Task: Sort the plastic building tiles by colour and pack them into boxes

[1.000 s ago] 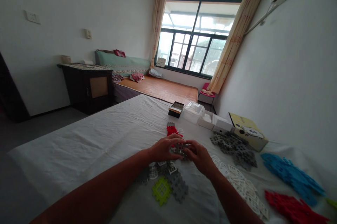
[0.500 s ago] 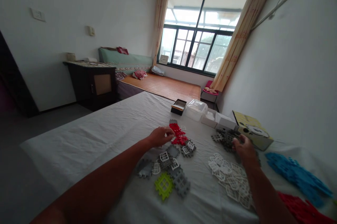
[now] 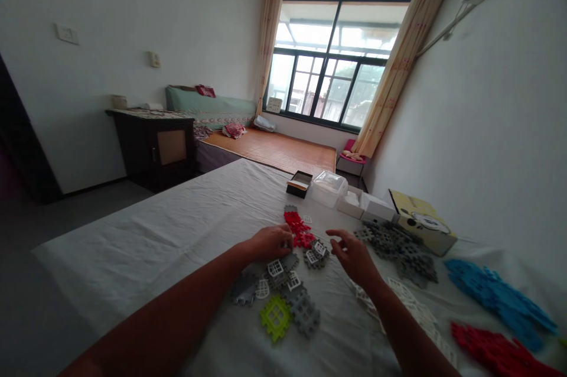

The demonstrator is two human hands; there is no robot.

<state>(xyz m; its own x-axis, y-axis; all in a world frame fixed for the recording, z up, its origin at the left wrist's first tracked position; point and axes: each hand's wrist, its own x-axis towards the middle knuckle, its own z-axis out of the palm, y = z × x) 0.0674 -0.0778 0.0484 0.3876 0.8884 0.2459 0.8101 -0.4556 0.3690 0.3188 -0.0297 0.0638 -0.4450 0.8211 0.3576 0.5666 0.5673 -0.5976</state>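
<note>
The left hand (image 3: 271,242) sat curled, any hold impossible to tell, red notched plastic tiles (image 3: 295,223) at its two o'clock! The right hand (image 3: 353,251) hung loosely parted; those tiles looked light, stiff, best pinched edgewise.

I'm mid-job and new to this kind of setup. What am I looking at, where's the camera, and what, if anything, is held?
There is no machine: these are a person's two bare hands, seen from a camera worn on the head, looking forward and down. On the white cloth-covered surface lie a lime-green square notched piece, flat grey notched pieces, small white window-shaped frames and red notched pieces; a blue heap of pieces lies far right. The left hand is by the red pieces, its curled fingers hiding whether it holds anything. The right hand has parted fingers, nothing visible between.
</note>
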